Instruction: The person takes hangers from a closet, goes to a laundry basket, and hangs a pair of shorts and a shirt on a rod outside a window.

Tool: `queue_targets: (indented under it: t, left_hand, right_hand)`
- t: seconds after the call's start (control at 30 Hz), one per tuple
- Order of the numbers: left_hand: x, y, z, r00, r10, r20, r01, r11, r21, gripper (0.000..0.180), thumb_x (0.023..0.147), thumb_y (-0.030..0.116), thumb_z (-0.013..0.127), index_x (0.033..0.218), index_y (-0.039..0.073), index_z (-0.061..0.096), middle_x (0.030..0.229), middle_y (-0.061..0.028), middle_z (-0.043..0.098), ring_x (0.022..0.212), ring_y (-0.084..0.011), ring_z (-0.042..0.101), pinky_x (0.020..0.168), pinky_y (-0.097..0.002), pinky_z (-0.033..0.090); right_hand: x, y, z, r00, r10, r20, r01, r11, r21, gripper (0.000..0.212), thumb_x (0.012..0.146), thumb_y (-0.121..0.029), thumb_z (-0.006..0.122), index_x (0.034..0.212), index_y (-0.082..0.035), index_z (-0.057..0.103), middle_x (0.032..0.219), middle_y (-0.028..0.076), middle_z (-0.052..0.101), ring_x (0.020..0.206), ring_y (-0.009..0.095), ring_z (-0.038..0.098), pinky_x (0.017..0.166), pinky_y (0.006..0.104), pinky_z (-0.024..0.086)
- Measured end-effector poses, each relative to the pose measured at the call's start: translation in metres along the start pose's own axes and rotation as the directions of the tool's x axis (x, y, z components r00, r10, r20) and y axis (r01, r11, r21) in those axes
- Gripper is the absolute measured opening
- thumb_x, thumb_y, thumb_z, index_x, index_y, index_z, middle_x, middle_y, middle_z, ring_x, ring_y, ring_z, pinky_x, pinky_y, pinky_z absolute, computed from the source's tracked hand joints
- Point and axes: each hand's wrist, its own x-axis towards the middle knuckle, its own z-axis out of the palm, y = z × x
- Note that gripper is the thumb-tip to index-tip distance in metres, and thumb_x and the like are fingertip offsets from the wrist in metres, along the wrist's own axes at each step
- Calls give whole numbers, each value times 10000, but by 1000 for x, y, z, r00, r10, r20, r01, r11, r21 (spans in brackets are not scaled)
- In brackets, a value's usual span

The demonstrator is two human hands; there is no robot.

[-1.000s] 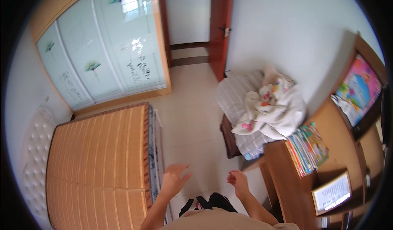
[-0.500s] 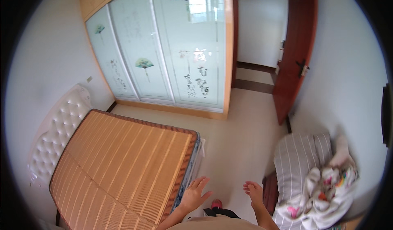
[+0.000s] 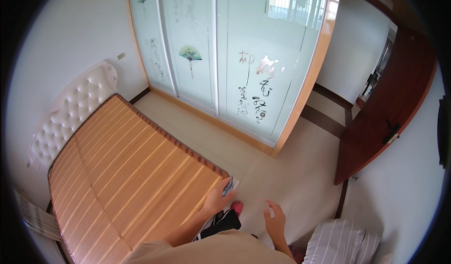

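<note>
One left hand (image 3: pixel 217 197), thumb parted, is beside one bed (image 3: pixel 131 165); one right hand (image 3: pixel 275 218), loosely spread, hangs above floor (image 3: pixel 293 174).

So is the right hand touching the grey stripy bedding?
Apart. The head view shows pale floor in the gap between the right hand and the grey striped bedding.

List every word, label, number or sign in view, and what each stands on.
Right wardrobe panel: columns of dark brush-style characters, not transcribed here.
Left wardrobe panel: similar characters, too small to read.
Middle wardrobe panel: faint marks above the fan picture, too blurred to read.
Bed mat: no lettering visible.
</note>
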Motion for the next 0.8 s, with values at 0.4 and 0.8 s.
queue_targets:
  t: [0.4, 0.8]
  left_hand:
    - [333, 79, 103, 992, 52, 116, -31, 985, -172, 588, 868, 315, 547, 1317, -5, 342, 1316, -204, 402, 1217, -298, 395, 971, -350, 333]
    - [628, 167, 191, 909, 281, -309, -320, 943, -85, 758, 909, 419, 429, 1358, -92, 97, 1416, -294, 99, 1338, -381, 79, 1079, -404, 118]
  right_hand:
    - [244, 80, -57, 960, 52, -276, -106, 977, -187, 341, 785, -83, 550, 1120, -17, 542, 1126, 158, 552, 1072, 309, 506, 932, 370, 380]
    - [531, 133, -83, 977, -193, -89, 191, 981, -32, 340, 821, -48, 510, 1160, -28, 527, 1074, 152, 571, 895, 253, 588, 795, 344, 466]
